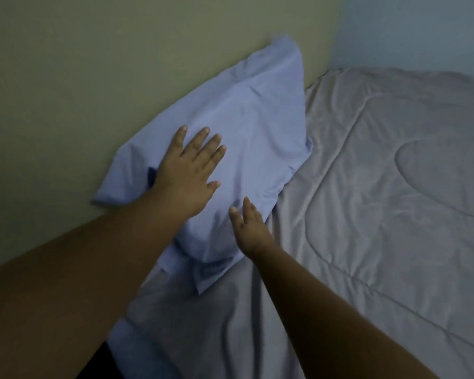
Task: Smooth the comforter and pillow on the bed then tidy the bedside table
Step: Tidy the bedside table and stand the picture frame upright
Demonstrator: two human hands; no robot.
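A pale blue pillow [257, 127] leans against the wall at the head of the bed, its case wrinkled and its open end hanging loose at the near side. My left hand [192, 168] lies flat on the pillow's face with the fingers spread. My right hand [248, 228] rests edge-on against the pillow's near right side, fingers straight and together. A grey quilted comforter [381, 201] covers the bed to the right and shows creases and stitched curves. Neither hand holds anything.
A beige wall [93, 64] runs behind the pillow on the left and meets a light blue wall [422, 28] at the far corner. The bed fills the right and lower part of the view. No bedside table is visible.
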